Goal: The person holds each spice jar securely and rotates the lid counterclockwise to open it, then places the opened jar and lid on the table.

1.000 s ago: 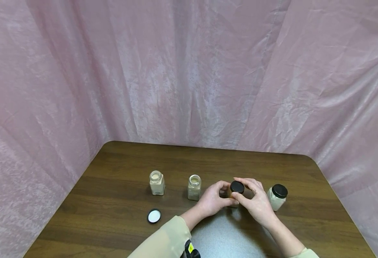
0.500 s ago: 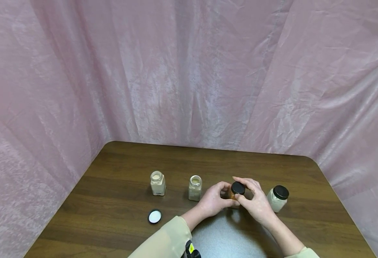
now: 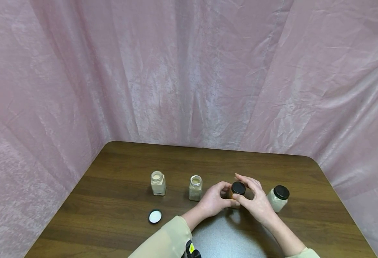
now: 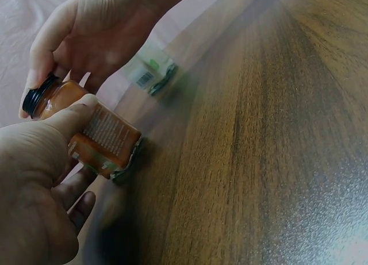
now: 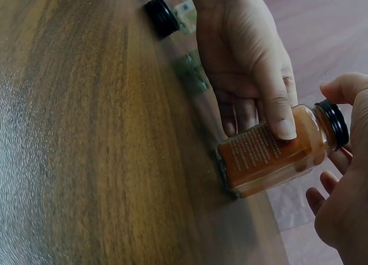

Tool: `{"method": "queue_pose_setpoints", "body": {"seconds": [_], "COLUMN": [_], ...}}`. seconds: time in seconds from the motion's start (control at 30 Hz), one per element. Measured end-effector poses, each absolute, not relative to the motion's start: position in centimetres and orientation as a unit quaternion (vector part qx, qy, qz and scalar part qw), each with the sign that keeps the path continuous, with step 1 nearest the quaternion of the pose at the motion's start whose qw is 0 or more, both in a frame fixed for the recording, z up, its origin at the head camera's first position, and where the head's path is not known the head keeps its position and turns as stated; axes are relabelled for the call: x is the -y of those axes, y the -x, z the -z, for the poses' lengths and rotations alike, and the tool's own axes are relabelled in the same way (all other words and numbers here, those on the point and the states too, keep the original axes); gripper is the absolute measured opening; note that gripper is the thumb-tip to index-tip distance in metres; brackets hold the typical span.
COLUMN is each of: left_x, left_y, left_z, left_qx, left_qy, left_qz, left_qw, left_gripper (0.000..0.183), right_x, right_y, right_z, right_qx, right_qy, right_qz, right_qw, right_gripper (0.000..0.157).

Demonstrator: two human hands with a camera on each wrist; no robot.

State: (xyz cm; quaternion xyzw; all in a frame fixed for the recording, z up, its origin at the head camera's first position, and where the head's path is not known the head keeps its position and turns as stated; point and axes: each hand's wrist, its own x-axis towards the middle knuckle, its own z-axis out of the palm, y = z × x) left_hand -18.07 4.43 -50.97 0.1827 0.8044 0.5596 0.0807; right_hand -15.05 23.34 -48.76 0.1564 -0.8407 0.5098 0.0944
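A square glass jar of orange powder stands on the table with a black lid on top. My left hand grips its body, thumb along the printed side. At the lid is my right hand, its thumb at the near edge and fingers curved round the far side; the forefinger tip sticks out past the lid. Part of the jar's body is hidden by both hands in the head view. Just right of my right hand is a black-lidded jar of pale powder.
Two uncapped jars of pale powder stand to the left, the nearer open jar beside my left hand and the farther open jar beyond. A black lid with a white inside lies upturned on the wooden table. Pink curtain hangs behind.
My right forefinger has lifted slightly away from the lid's far edge, and the thumb has shifted a little at the near edge. The left hand has stayed on the jar.
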Motion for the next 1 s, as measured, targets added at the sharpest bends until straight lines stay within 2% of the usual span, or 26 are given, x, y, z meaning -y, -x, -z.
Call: {"method": "queue_pose_setpoints", "body": {"seconds": [0.23, 0.5, 1.0], "left_x": [-4.39, -4.39, -4.32], "left_y": [18.01, 18.05, 18.13], "left_z": [50.91, 51.07, 50.99], "left_qx": [-0.808, -0.807, -0.804], "left_qy": [-0.183, -0.184, -0.183], "left_qz": [-0.554, -0.555, -0.559], "left_qw": [0.08, 0.081, 0.086], "left_gripper": [0.047, 0.047, 0.046], "right_x": [-23.43, -23.46, -23.59], "right_y": [14.76, 14.5, 14.39], "right_z": [48.16, 48.16, 48.43], "right_qx": [0.855, 0.861, 0.864], "right_qy": [-0.13, -0.12, -0.082], "right_qz": [-0.492, -0.483, -0.484], "right_qw": [0.098, 0.106, 0.111], "right_gripper": [0.067, 0.06, 0.061]}}
